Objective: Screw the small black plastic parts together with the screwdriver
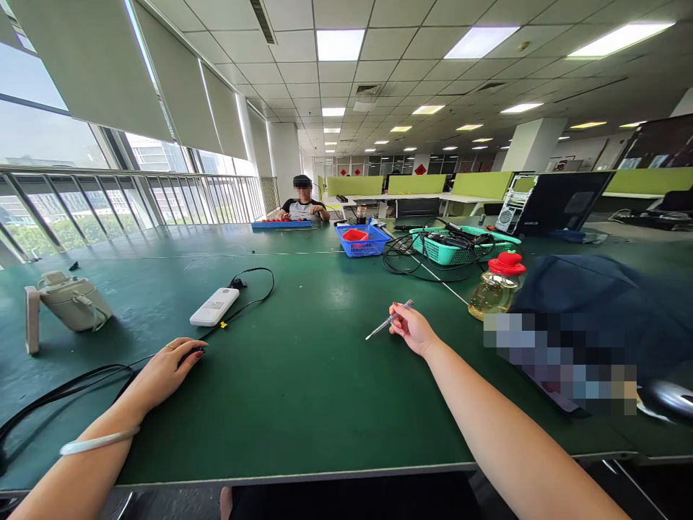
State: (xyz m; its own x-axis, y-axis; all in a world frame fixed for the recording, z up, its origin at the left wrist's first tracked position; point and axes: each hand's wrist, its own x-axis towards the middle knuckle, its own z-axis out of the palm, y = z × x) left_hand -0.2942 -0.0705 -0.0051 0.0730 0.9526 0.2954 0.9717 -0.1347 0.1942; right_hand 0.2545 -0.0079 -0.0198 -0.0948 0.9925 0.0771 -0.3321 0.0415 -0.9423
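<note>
Slim, silvery, pale-tipped tool (380, 326) — slanted in the right fingers (399, 323).

Two bare hands are on this side, one left hand (176, 366) and one right hand (412, 331), with a single slim tool (380, 329), one bracelet (100, 442) and one ring (170, 347). On the table (314, 390) I count one white box (215, 307), one red-lidded jar (492, 290) and two baskets, one blue basket (362, 248) and one turquoise basket (441, 253), plus one red container (356, 235). Across from me there's one other person (303, 207) and one blue tray (281, 225). The black cables (464, 237) are too tangled to number.
</note>
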